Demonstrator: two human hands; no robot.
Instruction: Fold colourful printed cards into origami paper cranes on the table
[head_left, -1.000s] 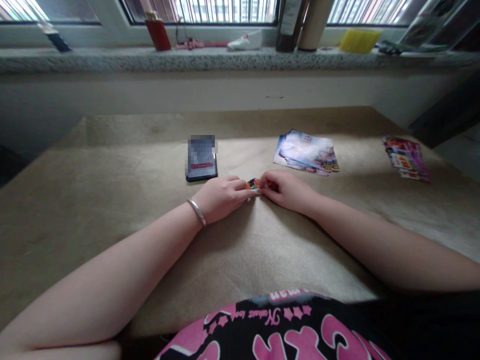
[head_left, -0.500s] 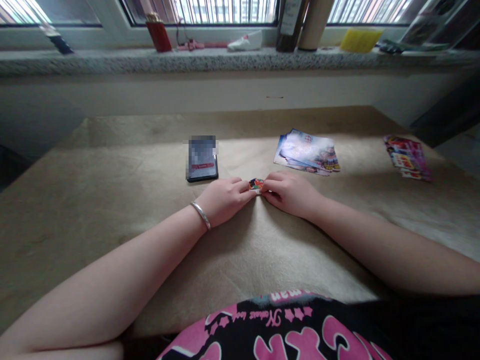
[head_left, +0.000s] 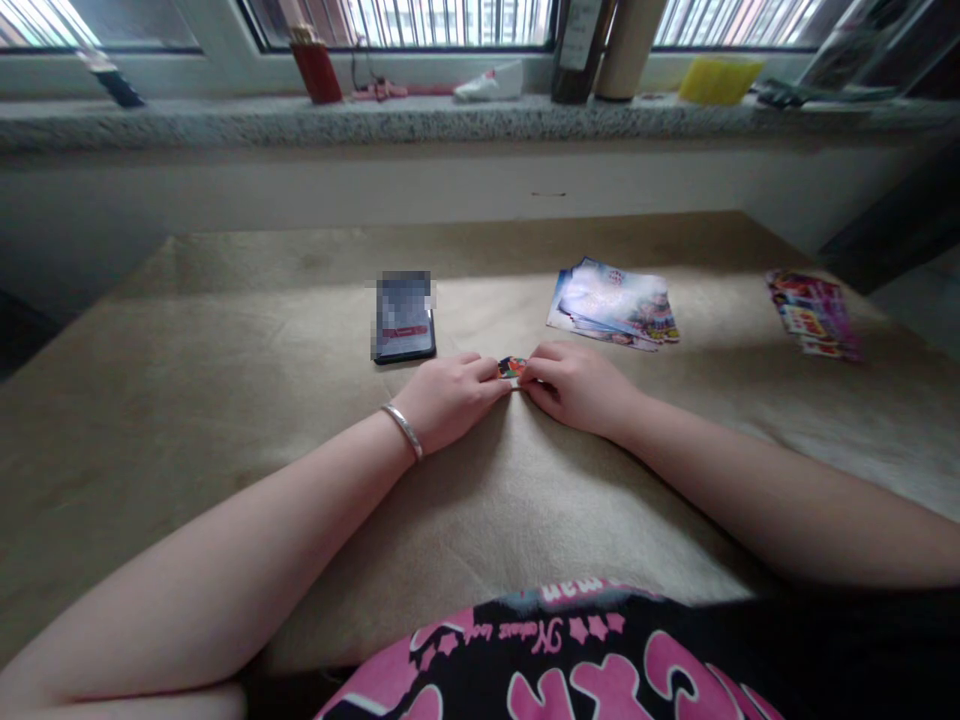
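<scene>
Left hand [head_left: 454, 400]: pinching a colourful piece [head_left: 512, 367] — one end
Right hand [head_left: 576, 387]: pinching the other end
Phone [head_left: 405, 325]: flat — near left hand

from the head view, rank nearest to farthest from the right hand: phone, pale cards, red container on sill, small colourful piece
1. Small colourful piece: touching the right hand.
2. Pale cards: just beyond it.
3. Phone: off to the left.
4. Red container: left, back on the sill.

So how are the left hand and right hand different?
The left hand has a silver bracelet at its wrist; the right hand has none. The left hand is nearer the phone; the right hand is nearer the pale sheets. Both touch the small colourful piece.
</scene>
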